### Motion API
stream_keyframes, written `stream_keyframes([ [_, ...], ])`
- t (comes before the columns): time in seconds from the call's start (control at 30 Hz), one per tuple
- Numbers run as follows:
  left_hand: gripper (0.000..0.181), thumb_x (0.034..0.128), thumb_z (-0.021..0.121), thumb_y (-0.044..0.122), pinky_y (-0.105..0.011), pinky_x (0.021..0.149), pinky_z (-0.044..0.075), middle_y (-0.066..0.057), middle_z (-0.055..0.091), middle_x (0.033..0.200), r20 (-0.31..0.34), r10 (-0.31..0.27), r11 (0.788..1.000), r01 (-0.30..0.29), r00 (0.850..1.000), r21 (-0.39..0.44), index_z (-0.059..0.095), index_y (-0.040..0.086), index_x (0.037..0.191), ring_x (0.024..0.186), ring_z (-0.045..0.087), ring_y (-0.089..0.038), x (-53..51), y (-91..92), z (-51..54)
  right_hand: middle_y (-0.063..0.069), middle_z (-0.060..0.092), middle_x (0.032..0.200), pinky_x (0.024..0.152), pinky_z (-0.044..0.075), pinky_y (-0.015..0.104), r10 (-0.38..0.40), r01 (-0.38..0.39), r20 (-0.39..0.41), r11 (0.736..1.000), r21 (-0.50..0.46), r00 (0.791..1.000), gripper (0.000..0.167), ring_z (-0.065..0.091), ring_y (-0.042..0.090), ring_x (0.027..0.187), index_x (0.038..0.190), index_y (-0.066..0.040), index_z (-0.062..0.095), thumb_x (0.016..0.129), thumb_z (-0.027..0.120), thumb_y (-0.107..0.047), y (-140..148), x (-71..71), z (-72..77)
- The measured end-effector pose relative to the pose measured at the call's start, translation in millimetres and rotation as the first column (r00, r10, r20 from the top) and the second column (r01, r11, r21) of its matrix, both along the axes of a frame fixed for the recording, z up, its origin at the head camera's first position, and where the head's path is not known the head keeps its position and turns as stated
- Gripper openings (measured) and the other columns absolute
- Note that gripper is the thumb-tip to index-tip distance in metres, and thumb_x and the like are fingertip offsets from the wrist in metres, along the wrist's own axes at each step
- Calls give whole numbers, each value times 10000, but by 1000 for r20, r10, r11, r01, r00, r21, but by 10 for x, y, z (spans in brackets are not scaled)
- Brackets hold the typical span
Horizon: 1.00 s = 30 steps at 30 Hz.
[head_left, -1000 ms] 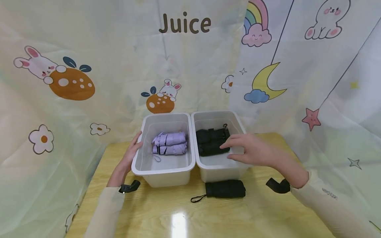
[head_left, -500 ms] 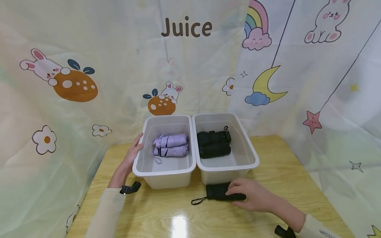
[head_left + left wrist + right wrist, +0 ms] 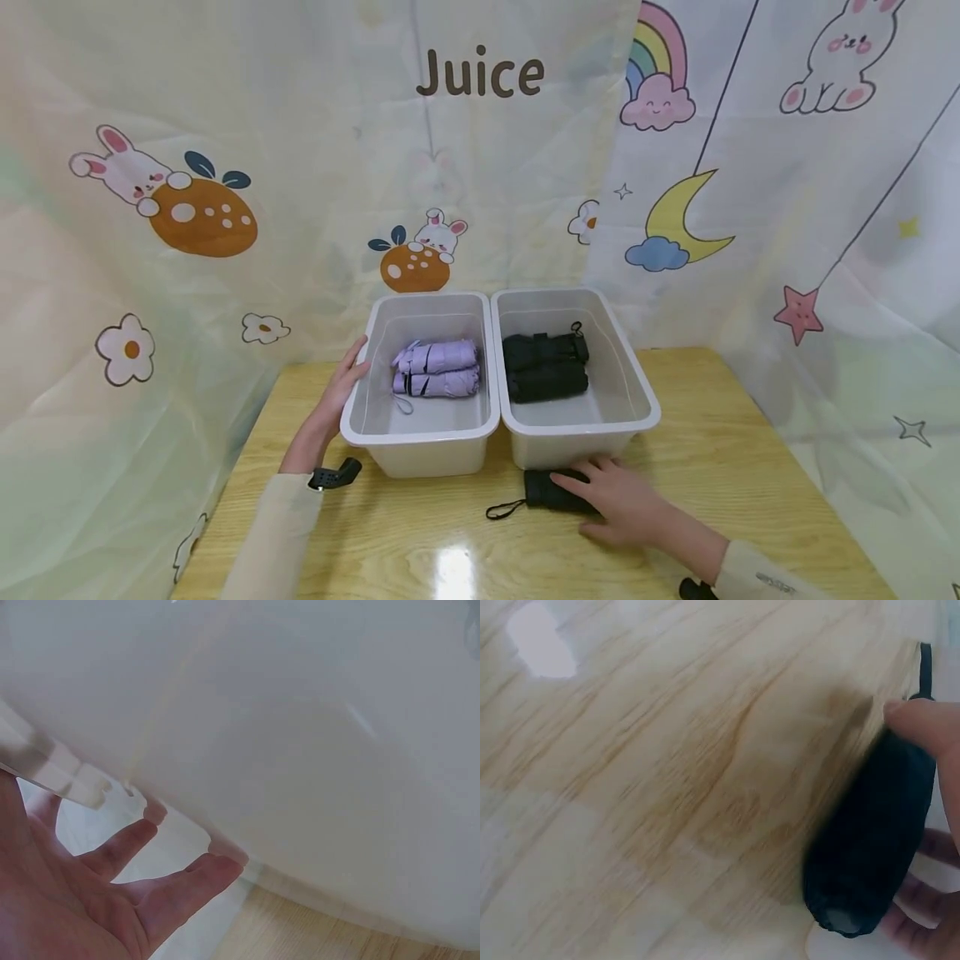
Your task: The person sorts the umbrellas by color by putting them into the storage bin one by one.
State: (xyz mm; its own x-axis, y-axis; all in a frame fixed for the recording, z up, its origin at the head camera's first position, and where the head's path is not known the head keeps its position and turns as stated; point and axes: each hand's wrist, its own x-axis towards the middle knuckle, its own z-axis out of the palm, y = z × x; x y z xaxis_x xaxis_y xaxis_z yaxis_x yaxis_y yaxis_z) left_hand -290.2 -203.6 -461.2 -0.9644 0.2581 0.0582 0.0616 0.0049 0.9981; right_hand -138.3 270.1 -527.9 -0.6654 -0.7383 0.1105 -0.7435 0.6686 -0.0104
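Note:
On the table in front of the right bin lies a black folded umbrella point(image 3: 546, 490), its wrist loop pointing left. My right hand point(image 3: 626, 506) holds it from above; in the right wrist view the thumb is on one side of the umbrella point(image 3: 870, 825) and the fingers on the other. My left hand point(image 3: 335, 396) rests against the outer side of the left bin point(image 3: 420, 436), and the left wrist view shows extended fingertips touching the bin wall point(image 3: 285, 765). Two lilac folded umbrellas point(image 3: 437, 357) lie in that bin. Two black folded umbrellas point(image 3: 547, 382) lie in the right bin point(image 3: 581, 430).
Both bins stand side by side at the back of the wooden table point(image 3: 390, 542). Behind them hangs a printed cloth backdrop point(image 3: 315, 167), which also runs along both sides of the table.
My right hand has come down from over the right bin to the black umbrella on the table and now lies further across it. The left hand stays at the left bin; the view shifts slightly.

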Motion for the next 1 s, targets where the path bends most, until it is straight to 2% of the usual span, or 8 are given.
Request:
stream_keyframes([
  [0.13, 590, 1067, 365, 287, -637, 1024, 285, -145, 145, 1588, -2, 5, 1000, -5, 1000, 11, 69, 265, 1577, 1353, 255, -462, -7, 1, 11, 61, 489, 1323, 903, 430, 500, -56, 56, 55, 998, -3, 997, 806, 468, 289, 1136, 1508, -301, 363, 825, 688, -579, -11, -22, -71],
  [0.3, 591, 1070, 360, 284, -608, 1024, 308, -157, 145, 1586, 0, -4, 1000, 4, 1000, 3, 59, 256, 1578, 1349, 265, -456, 5, -6, 19, 48, 505, 1301, 857, 465, 475, -65, 74, 84, 992, -104, 994, 834, 488, 259, 1135, 1508, -289, 366, 808, 687, -609, 19, -25, -206],
  [0.47, 598, 1071, 353, 280, -594, 1027, 316, -171, 128, 1588, -13, -1, 1000, 1, 1000, 2, 40, 244, 1579, 1345, 269, -468, 17, -4, 40, 17, 533, 1269, 842, 480, 437, -43, 52, 51, 979, -195, 998, 781, 529, 201, 1097, 1467, -305, 437, 784, 749, -521, -24, -78, -271],
  [0.6, 592, 1071, 353, 283, -606, 1020, 319, -167, 139, 1588, -12, -5, 1000, 5, 1000, 0, 49, 264, 1578, 1342, 275, -471, 20, 0, 32, -24, 551, 1220, 784, 489, 381, -25, 46, 95, 972, -229, 995, 769, 542, 138, 1020, 1427, -339, 480, 734, 798, -436, -72, -81, -231],
  [0.7, 584, 1072, 348, 285, -606, 1011, 327, -165, 145, 1587, -7, -10, 1000, 10, 1000, -6, 54, 278, 1577, 1342, 277, -473, 23, -3, 13, -56, 555, 1187, 721, 479, 326, -10, 51, 170, 969, -240, 985, 770, 533, 96, 961, 1417, -380, 475, 723, 808, -392, -111, -26, -124],
  [0.8, 589, 1073, 342, 283, -603, 1019, 318, -174, 132, 1588, -9, -15, 1000, 15, 1000, 1, 37, 270, 1577, 1347, 267, -476, 20, -5, 2, -85, 541, 1143, 706, 463, 285, 26, 41, 233, 960, -278, 972, 776, 510, 70, 916, 1413, -396, 474, 719, 815, -330, -162, 37, 98],
  [1.0, 597, 1073, 345, 278, -585, 1043, 291, -188, 132, 1584, 9, -15, 1000, 14, 1000, 19, 29, 251, 1578, 1357, 256, -457, 6, -7, -9, -124, 494, 1085, 722, 450, 253, 120, -34, 215, 930, -367, 969, 810, 468, 60, 895, 1408, -352, 500, 679, 834, -238, -215, 107, 680],
])
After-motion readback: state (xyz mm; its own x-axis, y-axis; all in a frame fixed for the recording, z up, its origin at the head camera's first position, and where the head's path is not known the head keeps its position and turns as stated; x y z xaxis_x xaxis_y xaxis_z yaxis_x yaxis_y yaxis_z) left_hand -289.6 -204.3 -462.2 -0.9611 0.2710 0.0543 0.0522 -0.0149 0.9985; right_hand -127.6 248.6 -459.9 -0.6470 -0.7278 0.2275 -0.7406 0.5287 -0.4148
